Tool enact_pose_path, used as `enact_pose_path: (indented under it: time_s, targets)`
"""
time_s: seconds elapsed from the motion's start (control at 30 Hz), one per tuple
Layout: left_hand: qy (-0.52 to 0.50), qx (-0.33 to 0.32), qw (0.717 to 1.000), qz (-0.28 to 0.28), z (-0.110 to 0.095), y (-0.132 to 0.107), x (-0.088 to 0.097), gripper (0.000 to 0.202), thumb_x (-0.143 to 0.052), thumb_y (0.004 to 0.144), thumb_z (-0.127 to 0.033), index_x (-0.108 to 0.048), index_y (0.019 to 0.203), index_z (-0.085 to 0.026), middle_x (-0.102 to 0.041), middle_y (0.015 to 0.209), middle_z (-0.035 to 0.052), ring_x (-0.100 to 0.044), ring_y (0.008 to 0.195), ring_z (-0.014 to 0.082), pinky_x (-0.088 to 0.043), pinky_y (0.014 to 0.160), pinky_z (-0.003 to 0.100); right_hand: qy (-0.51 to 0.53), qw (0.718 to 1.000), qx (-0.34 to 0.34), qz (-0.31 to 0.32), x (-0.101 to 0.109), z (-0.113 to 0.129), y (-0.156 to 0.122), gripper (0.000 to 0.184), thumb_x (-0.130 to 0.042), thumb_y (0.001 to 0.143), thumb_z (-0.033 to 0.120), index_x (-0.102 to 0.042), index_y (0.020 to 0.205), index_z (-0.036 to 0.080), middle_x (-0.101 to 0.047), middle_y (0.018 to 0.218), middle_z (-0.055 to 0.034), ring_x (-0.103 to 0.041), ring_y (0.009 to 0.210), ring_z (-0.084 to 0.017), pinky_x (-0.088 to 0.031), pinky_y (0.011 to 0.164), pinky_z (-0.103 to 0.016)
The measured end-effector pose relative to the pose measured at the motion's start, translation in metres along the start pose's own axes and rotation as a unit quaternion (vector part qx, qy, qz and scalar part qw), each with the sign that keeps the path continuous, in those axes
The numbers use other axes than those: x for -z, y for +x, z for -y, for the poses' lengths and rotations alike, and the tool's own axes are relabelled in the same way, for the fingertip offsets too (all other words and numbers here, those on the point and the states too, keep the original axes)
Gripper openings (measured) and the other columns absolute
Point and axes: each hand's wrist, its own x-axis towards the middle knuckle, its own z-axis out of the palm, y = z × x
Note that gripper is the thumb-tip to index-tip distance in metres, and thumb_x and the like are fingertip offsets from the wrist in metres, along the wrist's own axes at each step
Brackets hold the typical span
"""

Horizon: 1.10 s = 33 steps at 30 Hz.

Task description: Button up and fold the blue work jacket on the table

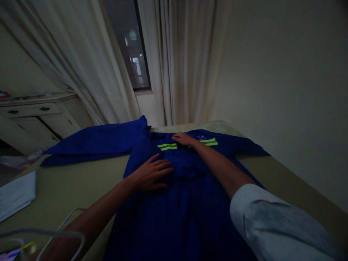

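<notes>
Dimly lit, the room shows a pale olive table (67, 185) filling the lower half of the frame, its far edge near the centre. Pale curtains (185, 61) hang across the top, parted around a dark window (133, 47) at upper centre. A bare wall (285, 90) takes the right side. A cream cabinet (40, 116) with dark handles stands at middle left, and a stack of papers (16, 194) lies on the table at the lower left edge.

A blue work jacket (185, 217) is spread front-up on the table from bottom centre to the far edge, one sleeve stretched toward the left. The left hand (152, 174) lies open, palm down with fingers spread, on the jacket's chest at centre. The right hand (183, 138) rests on the cloth at the collar between two yellow-green stripes (167, 146); whether it pinches the fabric I cannot tell.

Small white marks sit above the right stripe, too small to read. The print on the papers is also illegible.
</notes>
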Motion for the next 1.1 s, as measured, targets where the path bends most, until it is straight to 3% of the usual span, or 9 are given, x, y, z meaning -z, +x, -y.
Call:
enact_pose_path:
  time_s: [0.13,0.2,0.3,0.4,0.53,0.63,0.8,0.93,1.1]
  targets:
    - [-0.029,0.231,0.970,-0.072,0.003,-0.027,-0.020,0.051,-0.045,0.107,-0.048,-0.051,0.150,-0.023,-0.060,0.152,0.0130,-0.057,0.140,0.0271,-0.034,0.125,0.054,0.026,0.993,-0.042,-0.110,0.007,-0.004,-0.028,0.041,-0.051,0.103,0.025,-0.062,0.140,0.011,-0.064,0.146,-0.0156,-0.061,0.132,-0.021,-0.043,0.114,-0.033]
    - [-0.015,0.298,0.950,-0.093,0.011,-0.034,-0.023,0.050,-0.046,0.106,-0.051,-0.055,0.147,-0.024,-0.060,0.152,0.0126,-0.054,0.142,0.0303,-0.030,0.126,0.059,-0.001,0.988,-0.079,-0.130,0.007,0.005,-0.040,0.039,-0.053,0.104,0.028,-0.063,0.138,0.012,-0.063,0.146,-0.0166,-0.060,0.133,-0.023,-0.042,0.114,-0.034]
    - [0.018,0.371,0.917,-0.147,0.022,-0.038,-0.026,0.049,-0.044,0.105,-0.051,-0.058,0.143,-0.023,-0.057,0.155,0.0133,-0.050,0.145,0.0339,-0.027,0.126,0.061,-0.033,0.996,-0.073,-0.031,0.005,0.033,-0.060,0.040,-0.050,0.107,0.045,-0.071,0.121,0.015,-0.074,0.126,-0.0130,-0.068,0.116,-0.025,-0.050,0.101,-0.033]
    - [0.012,0.487,0.841,-0.237,0.035,-0.048,-0.033,0.054,-0.038,0.104,-0.046,-0.057,0.142,-0.014,-0.059,0.149,0.0207,-0.055,0.139,0.0355,-0.040,0.119,0.054,-0.105,0.988,-0.043,0.106,0.008,0.060,-0.090,0.060,-0.067,0.092,0.067,-0.071,0.121,0.015,-0.075,0.117,-0.0142,-0.070,0.105,-0.030,-0.053,0.090,-0.034]
    - [-0.134,0.601,0.745,-0.257,0.049,-0.065,-0.049,0.069,-0.047,0.096,-0.056,-0.053,0.146,-0.009,-0.068,0.135,0.0219,-0.068,0.120,0.0354,-0.051,0.108,0.052,-0.146,0.981,-0.009,0.127,0.018,0.070,-0.135,0.068,-0.078,0.083,0.068,-0.071,0.123,0.014,-0.070,0.125,-0.0170,-0.066,0.115,-0.032,-0.051,0.099,-0.038]
    - [-0.252,0.618,0.690,-0.280,0.055,-0.071,-0.057,0.073,-0.056,0.089,-0.064,-0.060,0.143,-0.015,-0.073,0.129,0.0168,-0.071,0.115,0.0342,-0.055,0.104,0.050,-0.087,0.986,0.051,0.134,0.018,0.067,-0.156,0.051,-0.083,0.084,0.051,-0.072,0.120,0.017,-0.066,0.133,-0.0140,-0.062,0.123,-0.028,-0.047,0.107,-0.038]
    - [-0.372,0.555,0.658,-0.346,0.055,-0.075,-0.058,0.055,-0.071,0.076,-0.062,-0.077,0.114,-0.022,-0.079,0.114,0.0083,-0.074,0.104,0.0312,-0.062,0.091,0.041,-0.016,0.997,0.044,0.058,0.028,0.055,-0.157,0.017,-0.063,0.093,0.025,-0.072,0.107,0.020,-0.072,0.111,-0.0071,-0.066,0.107,-0.024,-0.049,0.099,-0.037]
    - [-0.356,0.551,0.664,-0.358,0.054,-0.076,-0.056,0.046,-0.065,0.081,-0.062,-0.074,0.103,-0.023,-0.078,0.101,0.0055,-0.073,0.094,0.0286,-0.061,0.081,0.037,-0.018,0.993,-0.111,-0.038,0.053,0.034,-0.153,0.021,-0.055,0.099,0.036,-0.071,0.101,0.022,-0.073,0.100,-0.0061,-0.066,0.095,-0.025,-0.051,0.091,-0.039]
    - [-0.288,0.569,0.690,-0.341,0.058,-0.075,-0.060,0.040,-0.053,0.091,-0.058,-0.069,0.103,-0.023,-0.075,0.100,0.0050,-0.071,0.092,0.0259,-0.058,0.081,0.036,0.032,0.978,-0.183,0.100,0.053,0.023,-0.177,0.047,-0.060,0.094,0.064,-0.075,0.102,0.021,-0.075,0.097,-0.0063,-0.069,0.089,-0.024,-0.055,0.085,-0.037]
